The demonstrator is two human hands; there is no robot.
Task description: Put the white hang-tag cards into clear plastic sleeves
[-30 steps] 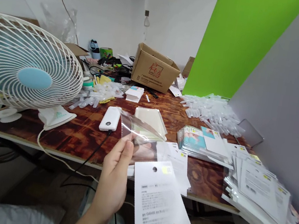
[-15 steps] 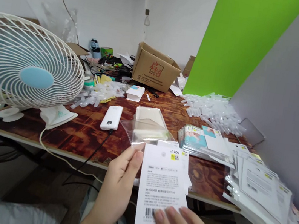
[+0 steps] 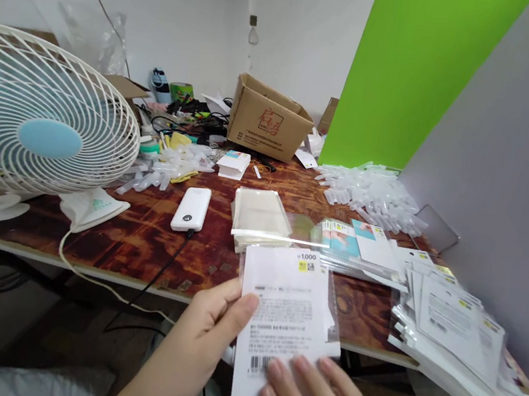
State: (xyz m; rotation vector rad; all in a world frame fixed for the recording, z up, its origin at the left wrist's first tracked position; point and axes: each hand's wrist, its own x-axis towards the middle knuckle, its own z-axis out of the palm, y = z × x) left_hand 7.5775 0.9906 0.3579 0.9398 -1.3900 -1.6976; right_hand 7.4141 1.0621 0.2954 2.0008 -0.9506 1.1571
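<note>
A white printed card [image 3: 284, 296] with a price, small text and a barcode is held upright over the table's front edge. A clear plastic bag [image 3: 336, 305] surrounds its upper part; further cards show behind it. My left hand [image 3: 218, 319] pinches the left edge, thumb in front, on bag and card. Across the card's lower right lie the fingers of my right hand [image 3: 312, 395], gripping it with the thumb hidden. Just beyond the card is a stack of clear bags [image 3: 262, 211]. Filled packs with blue-and-white cards [image 3: 339, 237] lie to its right.
A fan [image 3: 53, 129] stands at left, near a white power bank [image 3: 191, 209] with a black cable. A cardboard box [image 3: 270, 121] is at the back. Translucent plastic pieces [image 3: 371, 192] are heaped at right, behind bagged cards [image 3: 457, 318] overhanging the front edge.
The card has gone from below the bag's mouth up into the bag, and the bag now covers its upper part. My left hand has slid lower along the card's edge.
</note>
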